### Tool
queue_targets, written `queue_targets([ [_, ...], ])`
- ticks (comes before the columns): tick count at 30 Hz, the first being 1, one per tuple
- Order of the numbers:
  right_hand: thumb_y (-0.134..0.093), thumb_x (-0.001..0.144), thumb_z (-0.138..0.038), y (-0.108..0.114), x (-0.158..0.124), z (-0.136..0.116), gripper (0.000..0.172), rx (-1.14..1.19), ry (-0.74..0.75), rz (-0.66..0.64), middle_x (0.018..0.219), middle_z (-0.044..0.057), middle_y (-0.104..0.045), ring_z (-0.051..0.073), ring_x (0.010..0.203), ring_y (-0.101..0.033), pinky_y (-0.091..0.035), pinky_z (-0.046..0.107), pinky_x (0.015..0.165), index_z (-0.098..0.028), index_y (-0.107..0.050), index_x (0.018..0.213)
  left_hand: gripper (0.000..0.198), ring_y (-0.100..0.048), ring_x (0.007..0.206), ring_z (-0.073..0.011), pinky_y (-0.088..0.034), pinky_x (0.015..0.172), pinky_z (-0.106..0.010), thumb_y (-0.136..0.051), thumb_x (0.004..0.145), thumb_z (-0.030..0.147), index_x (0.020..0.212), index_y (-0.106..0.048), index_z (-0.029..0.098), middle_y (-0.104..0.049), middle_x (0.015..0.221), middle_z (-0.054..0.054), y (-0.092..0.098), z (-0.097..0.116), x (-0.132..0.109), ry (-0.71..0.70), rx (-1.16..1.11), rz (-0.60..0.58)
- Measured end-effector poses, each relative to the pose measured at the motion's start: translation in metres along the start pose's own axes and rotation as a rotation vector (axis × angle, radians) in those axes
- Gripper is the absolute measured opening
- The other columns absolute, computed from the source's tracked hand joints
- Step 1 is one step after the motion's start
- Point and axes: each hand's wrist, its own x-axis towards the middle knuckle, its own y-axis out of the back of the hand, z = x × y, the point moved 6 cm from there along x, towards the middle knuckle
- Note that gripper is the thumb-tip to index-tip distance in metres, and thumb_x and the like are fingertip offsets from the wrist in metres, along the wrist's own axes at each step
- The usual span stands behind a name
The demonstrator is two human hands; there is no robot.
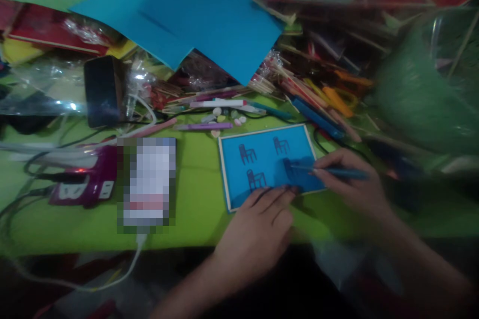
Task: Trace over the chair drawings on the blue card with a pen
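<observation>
A small blue card [267, 162] with a pale border lies on the green tabletop [194, 184], with several dark chair drawings on it. My left hand [258, 232] rests flat on the card's near edge, fingers stretched out and pressing it down. My right hand [348, 179] pinches a blue pen [337, 172] whose tip touches the card at the lower right chair drawing.
A big blue paper sheet [194, 15] lies at the back. Pens, markers and sticks [232, 104] pile behind the card. A dark phone [103, 90], a purple power strip [84, 182] with cables and a pixelated box [145, 184] sit left. Green netting [419, 89] bulges right.
</observation>
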Motion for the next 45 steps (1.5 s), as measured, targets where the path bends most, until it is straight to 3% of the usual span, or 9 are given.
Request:
queue_targets([
  [10, -0.077, 0.087, -0.036, 0.0001, -0.0013, 0.0023, 0.008, -0.009, -0.017, -0.001, 0.081, 0.0, -0.07, 0.021, 0.07, -0.066, -0.053, 0.034, 0.061, -0.03, -0.072, 0.087, 0.009, -0.055, 0.14, -0.022, -0.041, 0.119, -0.042, -0.059, 0.101, 0.026, 0.105, -0.065, 0.019, -0.065, 0.149, -0.005, -0.0003, -0.0001, 0.0006, -0.005, 0.002, -0.003],
  [45, -0.075, 0.086, -0.027, -0.0016, -0.0006, -0.0036, 0.004, -0.015, 0.042, -0.012, 0.082, -0.001, -0.072, 0.017, 0.071, -0.069, -0.053, 0.028, 0.062, -0.028, -0.072, 0.086, 0.01, -0.057, 0.138, -0.0213, -0.039, 0.119, -0.04, -0.059, 0.102, 0.026, 0.107, -0.064, 0.019, -0.065, 0.148, -0.004, 0.0019, 0.0009, 0.0012, -0.011, 0.002, 0.02],
])
